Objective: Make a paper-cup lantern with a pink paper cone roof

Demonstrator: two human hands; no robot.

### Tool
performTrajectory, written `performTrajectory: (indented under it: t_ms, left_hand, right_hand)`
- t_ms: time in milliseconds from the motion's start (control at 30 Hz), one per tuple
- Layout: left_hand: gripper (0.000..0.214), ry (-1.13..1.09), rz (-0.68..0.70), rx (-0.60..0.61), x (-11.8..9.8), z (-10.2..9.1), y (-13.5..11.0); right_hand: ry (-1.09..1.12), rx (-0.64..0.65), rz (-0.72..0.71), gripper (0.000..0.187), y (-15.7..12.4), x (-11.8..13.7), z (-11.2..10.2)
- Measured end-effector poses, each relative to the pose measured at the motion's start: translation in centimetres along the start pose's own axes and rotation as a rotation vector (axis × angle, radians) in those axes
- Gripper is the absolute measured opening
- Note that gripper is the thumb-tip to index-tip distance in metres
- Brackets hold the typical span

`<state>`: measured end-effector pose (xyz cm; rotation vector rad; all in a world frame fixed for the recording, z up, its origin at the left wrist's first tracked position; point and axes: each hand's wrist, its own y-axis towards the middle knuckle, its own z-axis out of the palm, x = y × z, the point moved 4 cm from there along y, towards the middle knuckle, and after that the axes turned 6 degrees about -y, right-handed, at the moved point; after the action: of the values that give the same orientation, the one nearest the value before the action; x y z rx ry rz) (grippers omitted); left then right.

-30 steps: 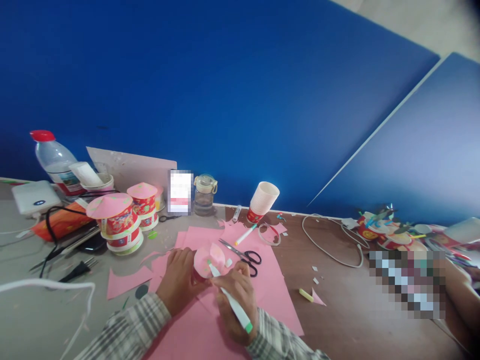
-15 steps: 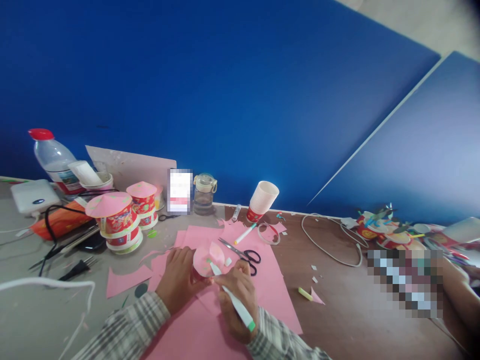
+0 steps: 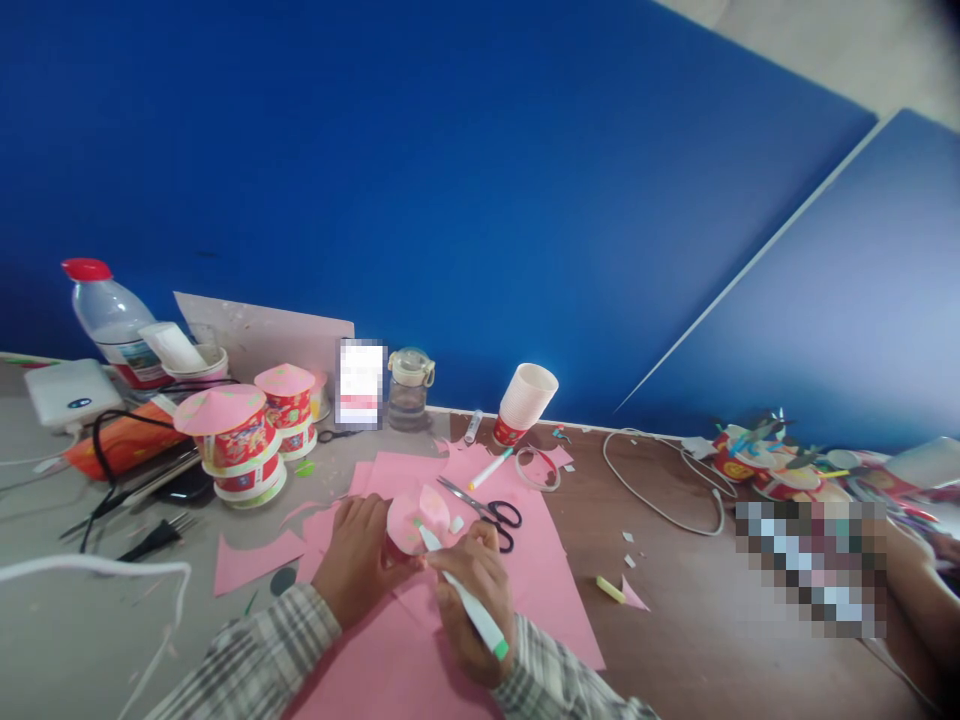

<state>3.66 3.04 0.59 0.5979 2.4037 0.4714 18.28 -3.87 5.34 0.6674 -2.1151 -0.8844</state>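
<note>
My right hand (image 3: pixel 474 590) grips a white marker (image 3: pixel 480 622) with a green end; its tip points at the pink paper piece in front of it. My left hand (image 3: pixel 360 550) is closed around the side of that pink paper piece (image 3: pixel 405 515), which is rounded and bears small green marks. What lies under the piece is mostly hidden by my fingers. Both hands are over large pink paper sheets (image 3: pixel 525 600). Just beyond my right hand lie scissors (image 3: pixel 491 512) with black handles, blades open. A second white marker (image 3: pixel 491 468) with a teal cap rests past them.
Paper cups (image 3: pixel 525 400) stand stacked near the blue partition (image 3: pixel 450 200), beside a lidded water bottle (image 3: pixel 410 390). Decorated cups with pink cone tops (image 3: pixel 225 430) are at left, near cables and a plug (image 3: pixel 154 540). Another person's arm (image 3: pixel 922 590) is at far right.
Almost nothing differs. The view has shifted very slightly, and both hands keep the same hold, with the marker tip still at the pink paper piece.
</note>
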Motion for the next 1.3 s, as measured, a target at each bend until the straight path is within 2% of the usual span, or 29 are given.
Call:
performTrajectory:
  t_ms: [567, 900, 1067, 1300]
  left_hand:
    - [0.032, 0.021, 0.002, -0.011, -0.1, -0.1, 0.0]
    - [0.044, 0.016, 0.005, -0.004, 0.0, 0.0, 0.0]
    - [0.041, 0.007, -0.004, 0.019, -0.1, -0.1, 0.1]
    - [0.041, 0.020, 0.009, -0.001, 0.1, 0.0, 0.0]
  right_hand:
    - [-0.019, -0.020, 0.015, 0.024, 0.3, 0.0, -0.3]
    - [-0.019, -0.035, 0.004, 0.025, 0.4, 0.3, -0.3]
    - [-0.018, -0.070, -0.009, 0.026, 0.5, 0.5, -0.7]
    - [-0.010, -0.055, -0.006, 0.027, 0.9, 0.6, -0.8]
